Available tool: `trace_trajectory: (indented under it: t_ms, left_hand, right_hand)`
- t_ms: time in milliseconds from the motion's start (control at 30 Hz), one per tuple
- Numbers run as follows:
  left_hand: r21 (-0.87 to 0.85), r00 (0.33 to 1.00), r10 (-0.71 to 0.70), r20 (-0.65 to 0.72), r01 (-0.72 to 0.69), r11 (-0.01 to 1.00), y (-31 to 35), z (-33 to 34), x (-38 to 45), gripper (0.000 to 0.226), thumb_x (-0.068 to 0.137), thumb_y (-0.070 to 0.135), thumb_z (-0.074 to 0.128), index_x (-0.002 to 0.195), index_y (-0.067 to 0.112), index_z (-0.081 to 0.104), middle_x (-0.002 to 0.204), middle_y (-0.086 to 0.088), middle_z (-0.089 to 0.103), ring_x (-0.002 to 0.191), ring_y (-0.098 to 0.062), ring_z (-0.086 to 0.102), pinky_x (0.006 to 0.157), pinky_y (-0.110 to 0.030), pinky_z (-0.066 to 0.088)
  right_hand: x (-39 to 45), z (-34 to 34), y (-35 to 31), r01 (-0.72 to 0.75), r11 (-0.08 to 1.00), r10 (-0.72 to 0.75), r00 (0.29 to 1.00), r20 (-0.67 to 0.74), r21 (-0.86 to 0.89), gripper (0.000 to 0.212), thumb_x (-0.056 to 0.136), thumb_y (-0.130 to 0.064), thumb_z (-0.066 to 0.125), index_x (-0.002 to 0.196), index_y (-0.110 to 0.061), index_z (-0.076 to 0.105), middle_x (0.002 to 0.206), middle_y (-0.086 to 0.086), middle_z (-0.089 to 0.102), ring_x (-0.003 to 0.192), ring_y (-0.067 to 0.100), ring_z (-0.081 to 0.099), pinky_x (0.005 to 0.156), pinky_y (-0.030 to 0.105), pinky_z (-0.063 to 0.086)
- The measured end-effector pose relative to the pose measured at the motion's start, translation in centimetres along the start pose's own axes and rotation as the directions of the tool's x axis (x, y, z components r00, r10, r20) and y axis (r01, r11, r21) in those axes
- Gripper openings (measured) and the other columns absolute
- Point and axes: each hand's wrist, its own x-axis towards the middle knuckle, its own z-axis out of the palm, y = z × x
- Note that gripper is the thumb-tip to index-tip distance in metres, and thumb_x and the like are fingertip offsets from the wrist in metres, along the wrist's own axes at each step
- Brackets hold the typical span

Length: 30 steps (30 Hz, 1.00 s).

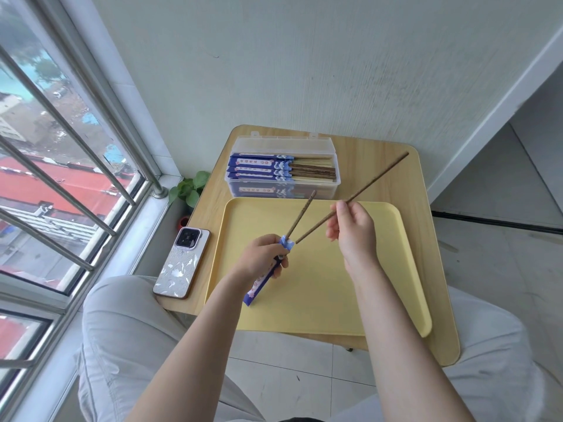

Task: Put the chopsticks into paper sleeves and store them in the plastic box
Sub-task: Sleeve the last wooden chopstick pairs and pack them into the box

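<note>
One chopstick in the sleeve, the other at its mouth.

The clear plastic box (281,166) at the back of the table (426,239) has its lid open and holds a stack of blue sleeved pairs (262,169), wooden ends poking out to the right. Left hand (262,257) is curled round a blue patterned paper sleeve (265,278) with one dark wooden chopstick (301,214) sticking up out of it. Right hand (350,229) pinches the second chopstick (374,181), long and thin, tip just beside the sleeve's opening. All this over a smooth yellow tray (320,284) on the light wood-grain table. Phone (182,263) lies left of the tray, small plant (190,187) by the barred window (61,178), pale textured wall (304,71) behind.
</note>
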Motion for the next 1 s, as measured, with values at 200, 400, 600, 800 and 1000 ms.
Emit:
trace_trajectory:
  t_ms: [200,400,600,800,1000]
  left_hand:
    - [0.022,0.999,0.030,0.025,-0.030,0.999,0.7,0.8,-0.5,0.019,0.087,0.002,0.041,0.075,0.003,0.056,0.066,-0.015,0.055,0.047,-0.021,0.041,0.049,-0.028,0.036]
    - [0.059,0.998,0.062,0.003,-0.063,0.996,0.9,1.1,-0.4,0.021,0.089,0.004,0.039,0.082,0.003,0.059,0.066,-0.012,0.058,0.048,-0.019,0.044,0.050,-0.027,0.039]
    - [0.081,0.989,0.070,-0.128,-0.060,0.995,1.0,1.1,0.2,0.020,0.086,0.008,0.041,0.073,0.008,0.055,0.061,-0.009,0.057,0.046,-0.021,0.041,0.049,-0.026,0.034]
    - [0.317,0.986,0.016,-0.163,0.037,0.948,0.9,0.5,0.2,0.031,0.068,0.029,0.041,0.070,0.011,0.066,0.048,0.003,0.055,0.052,-0.020,0.046,0.057,-0.028,0.038]
    - [0.369,0.986,0.036,-0.161,0.027,0.929,1.5,1.5,0.1,0.029,0.072,0.027,0.040,0.072,0.013,0.065,0.057,0.002,0.058,0.060,-0.021,0.049,0.062,-0.031,0.038]
  right_hand:
    - [0.1,0.1,0.5,-0.021,1.000,0.021,1.000,0.000,-0.010,0.026,0.105,-0.020,0.047,0.085,-0.011,0.061,0.063,0.003,0.059,0.050,0.016,0.054,0.052,0.026,0.047]
    - [-0.5,0.7,1.0,-0.044,0.993,0.058,0.990,0.125,-0.113,0.025,0.102,-0.021,0.052,0.085,-0.006,0.063,0.068,0.005,0.064,0.056,0.019,0.059,0.057,0.032,0.052]
    - [-1.3,1.6,0.5,-0.177,0.939,0.280,0.893,0.353,-0.295,0.021,0.097,-0.027,0.061,0.107,-0.011,0.069,0.088,0.003,0.066,0.061,0.014,0.059,0.057,0.028,0.048]
    - [0.0,0.8,0.0,-0.079,0.997,0.077,0.985,-0.154,-0.008,0.066,0.095,-0.014,0.061,0.152,-0.024,0.028,0.102,-0.003,0.061,0.065,0.017,0.067,0.055,0.024,0.054]
    - [0.0,0.5,0.5,-0.029,0.997,0.019,0.990,-0.142,-0.068,0.034,0.102,-0.010,0.049,0.134,-0.016,0.059,0.096,-0.002,0.066,0.057,0.008,0.065,0.055,0.026,0.057]
